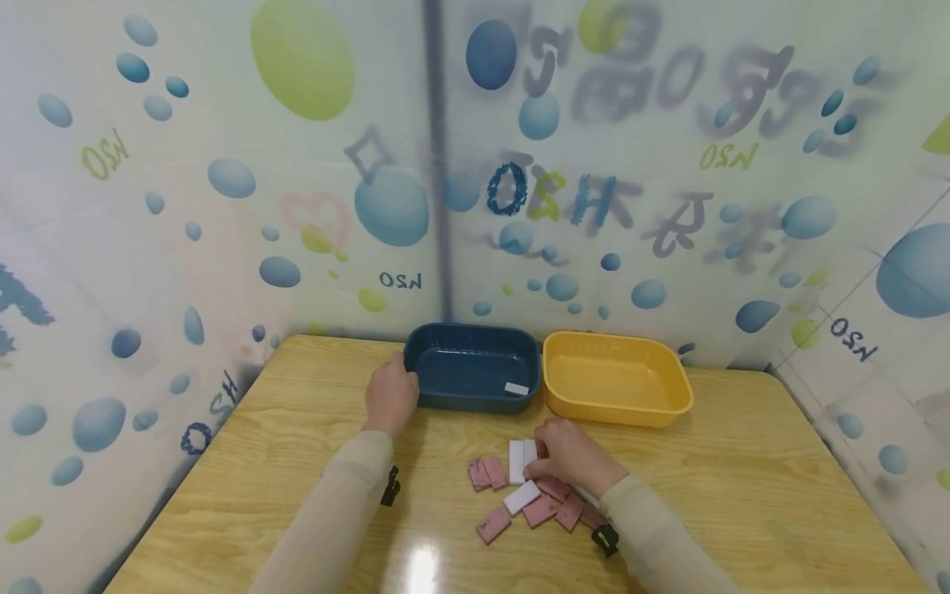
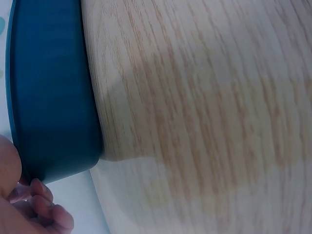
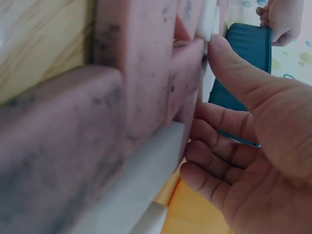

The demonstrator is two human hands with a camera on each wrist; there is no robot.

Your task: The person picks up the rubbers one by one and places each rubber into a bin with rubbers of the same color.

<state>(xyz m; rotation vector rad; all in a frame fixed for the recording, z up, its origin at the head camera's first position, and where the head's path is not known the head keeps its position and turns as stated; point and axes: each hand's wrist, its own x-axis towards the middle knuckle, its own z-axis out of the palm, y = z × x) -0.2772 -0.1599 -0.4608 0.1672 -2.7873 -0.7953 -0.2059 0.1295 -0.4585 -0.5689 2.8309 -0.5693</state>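
At the back of the wooden table, my left hand (image 1: 392, 396) grips the left end of a dark blue bin (image 1: 467, 404). The left wrist view has thumb and fingers at the bin's corner. One white block (image 1: 516, 388) lies inside, toward the front right. My right hand (image 1: 575, 454) is over a loose group of pink and white blocks, its thumb and fingers about a white block (image 1: 530, 454), partly hidden. Another white block (image 1: 516, 462) lies just left of it. Pink blocks (image 3: 146, 58) with dark specks fill the near part of the right wrist view.
A yellow bin (image 1: 616, 412) stands right beside the blue one. Two pink blocks (image 1: 487, 473) lie left of the group, and a single pink block (image 1: 493, 525) lies at its front. A patterned curtain (image 1: 334, 206) hangs behind the table (image 1: 297, 412).
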